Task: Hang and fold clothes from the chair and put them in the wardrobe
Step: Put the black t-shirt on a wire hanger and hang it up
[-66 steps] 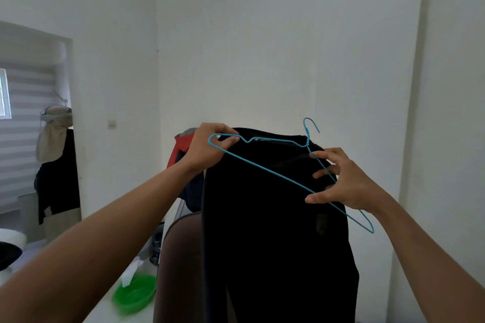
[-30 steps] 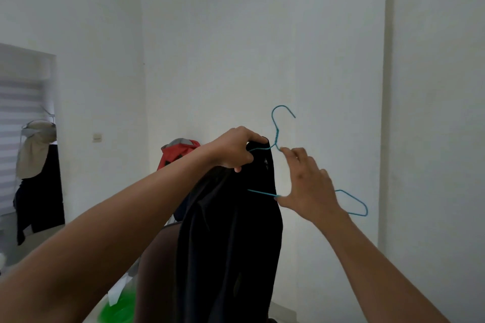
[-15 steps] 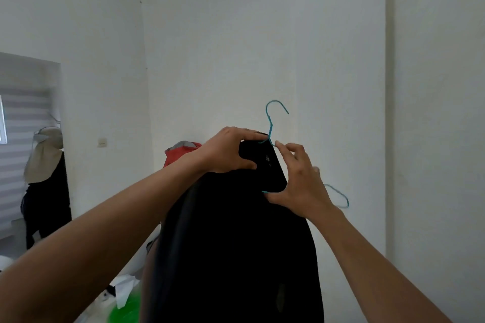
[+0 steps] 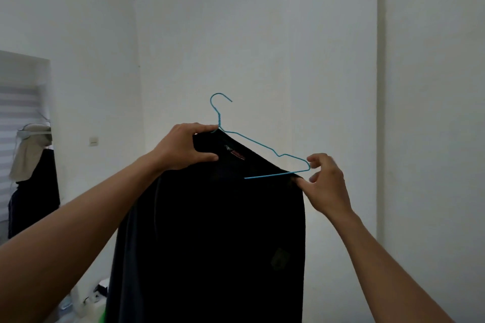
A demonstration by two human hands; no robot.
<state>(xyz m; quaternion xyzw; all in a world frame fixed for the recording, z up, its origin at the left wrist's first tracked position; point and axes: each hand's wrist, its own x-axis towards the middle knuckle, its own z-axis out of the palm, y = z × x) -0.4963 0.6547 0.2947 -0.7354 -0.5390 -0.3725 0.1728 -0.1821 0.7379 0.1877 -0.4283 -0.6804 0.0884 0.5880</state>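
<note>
The left hand [image 4: 186,148] grips the collar of the black garment [image 4: 210,231] together with the neck of the blue wire hanger [image 4: 252,140]. Its fingers curl over the top and its thumb sits beneath. The right hand [image 4: 325,186] is at the hanger's far end. Its thumb lies on the corner of the fabric and its fingers are curled just above the wire. Those fingers are blurred, so it reads as a pinch on the shoulder edge, though not with certainty. The garment hangs between and below the two hands. One shoulder of the wire still shows bare above the cloth near the right hand.

The cloth looks soft and light. It drapes limp and gives no support of its own, so it will likely slide off thin, smooth wire unless both shoulders are seated. The fabric is best held at the shoulder seam or collar. The hanger is best held at the neck under the hook, since the thin wire looks likely to flex if held by one end.

Count: one hanger, one garment in the hands, and one small red label [image 4: 237,156] inside the collar, close to the left hand. Well off to the left of the left hand hang a pale garment [image 4: 29,155] and a dark garment [image 4: 34,196]. The wardrobe is not in view.
</note>
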